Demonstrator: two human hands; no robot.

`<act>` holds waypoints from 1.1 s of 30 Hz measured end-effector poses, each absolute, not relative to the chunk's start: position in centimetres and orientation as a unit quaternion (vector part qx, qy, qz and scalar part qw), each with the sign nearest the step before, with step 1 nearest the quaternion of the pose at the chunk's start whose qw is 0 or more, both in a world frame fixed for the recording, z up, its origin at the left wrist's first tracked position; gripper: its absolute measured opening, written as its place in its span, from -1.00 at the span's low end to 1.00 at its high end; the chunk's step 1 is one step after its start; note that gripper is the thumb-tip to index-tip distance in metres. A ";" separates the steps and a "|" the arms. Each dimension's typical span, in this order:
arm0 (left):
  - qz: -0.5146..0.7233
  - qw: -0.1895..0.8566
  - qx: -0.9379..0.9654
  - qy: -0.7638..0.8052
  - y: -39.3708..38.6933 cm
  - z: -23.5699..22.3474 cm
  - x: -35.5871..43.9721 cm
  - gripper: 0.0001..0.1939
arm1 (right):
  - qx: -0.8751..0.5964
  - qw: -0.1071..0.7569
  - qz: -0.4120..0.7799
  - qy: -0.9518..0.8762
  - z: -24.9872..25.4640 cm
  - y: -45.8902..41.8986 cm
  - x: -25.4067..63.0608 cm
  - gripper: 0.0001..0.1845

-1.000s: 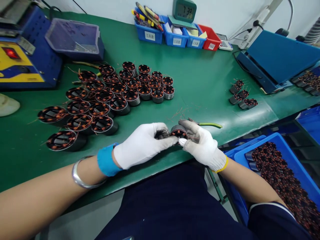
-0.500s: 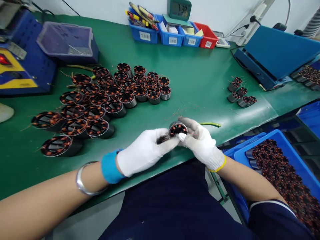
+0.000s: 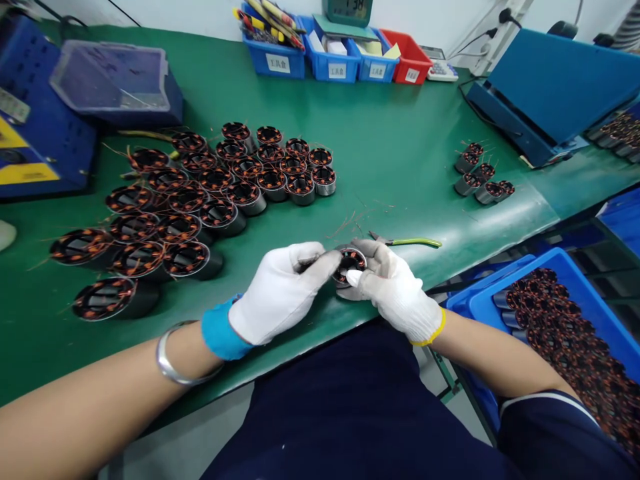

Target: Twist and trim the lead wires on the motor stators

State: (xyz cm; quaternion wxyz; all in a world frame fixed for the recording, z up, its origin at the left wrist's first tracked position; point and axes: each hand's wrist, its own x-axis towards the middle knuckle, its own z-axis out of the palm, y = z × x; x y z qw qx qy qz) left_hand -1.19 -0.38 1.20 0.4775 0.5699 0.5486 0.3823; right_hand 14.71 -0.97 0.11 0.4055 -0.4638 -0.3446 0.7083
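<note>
My right hand [image 3: 393, 283], in a white glove with greyed fingertips, grips a motor stator [image 3: 344, 275], a steel ring with copper windings inside. Its thumb lies over the ring's opening and the fingers wrap the far side. My left hand [image 3: 285, 283], also gloved, is closed at the stator's left side, thumb tip close against the rim. What its fingers pinch, if anything, is hidden. Just beyond my right hand lie green-handled cutting pliers [image 3: 414, 243]. Loose copper wire ends [image 3: 357, 219] are scattered on the green bench past the stator.
Several stators [image 3: 187, 227] stand grouped on the left, and a smaller group [image 3: 483, 175] at the right. A blue crate [image 3: 565, 263] of stators sits low at right. Tool boxes [image 3: 275, 61], a purple bin [image 3: 120, 117] and blue machines [image 3: 555, 87] line the back and sides.
My left hand has drawn slightly left from the stator, its fingers curling higher. The stator has shifted slightly left in my right hand. More of the pliers shows. The view has tilted a little.
</note>
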 end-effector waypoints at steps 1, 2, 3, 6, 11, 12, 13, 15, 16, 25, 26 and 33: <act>0.420 0.458 0.556 0.552 -0.7 1.2 -1.0 -0.65 | -0.454 0.404 0.717 -0.341 0.3 -1.2 14.6 -0.34; 0.463 0.443 0.538 0.548 -1.0 1.2 -1.1 -0.66 | -0.443 0.404 0.725 -0.338 0.5 -1.4 14.6 -0.34; 0.506 0.434 0.517 0.537 -1.3 1.2 -1.2 -0.67 | -0.431 0.409 0.730 -0.337 0.6 -1.6 14.7 -0.34; 0.618 0.423 0.455 0.482 -1.4 1.2 -2.2 -0.61 | -0.414 0.428 0.730 -0.336 1.1 -2.0 14.8 -0.33; 0.521 0.504 0.478 0.496 -0.9 0.8 -2.1 -0.69 | -0.429 0.446 0.695 -0.366 1.0 -2.1 14.5 -0.28; 0.484 0.524 0.489 0.502 -1.0 0.7 -1.7 -0.59 | -0.431 0.444 0.684 -0.386 0.8 -2.2 14.4 -0.28; 0.458 0.538 0.496 0.505 -1.1 0.6 -1.3 -0.49 | -0.430 0.441 0.675 -0.406 0.6 -2.3 14.3 -0.27; 0.436 0.550 0.495 0.512 -1.2 0.6 -0.8 -0.44 | -0.416 0.413 0.680 -0.440 0.2 -2.7 14.4 -0.19; 0.429 0.554 0.494 0.515 -1.3 0.5 -0.7 -0.46 | -0.399 0.385 0.695 -0.457 0.1 -2.8 14.6 -0.11; 0.351 0.592 0.539 0.486 -0.9 0.7 -2.6 -0.52 | -0.458 0.267 0.188 -0.827 0.2 -1.1 17.3 -0.40; 0.352 0.578 0.554 0.485 -1.1 0.7 -2.4 -0.53 | -0.442 0.276 0.169 -0.836 -0.1 -0.9 17.3 -0.42; 0.447 0.405 0.603 0.522 -1.4 0.9 -2.4 -0.82 | -0.407 0.306 0.189 -0.839 -1.0 -1.1 17.2 -0.54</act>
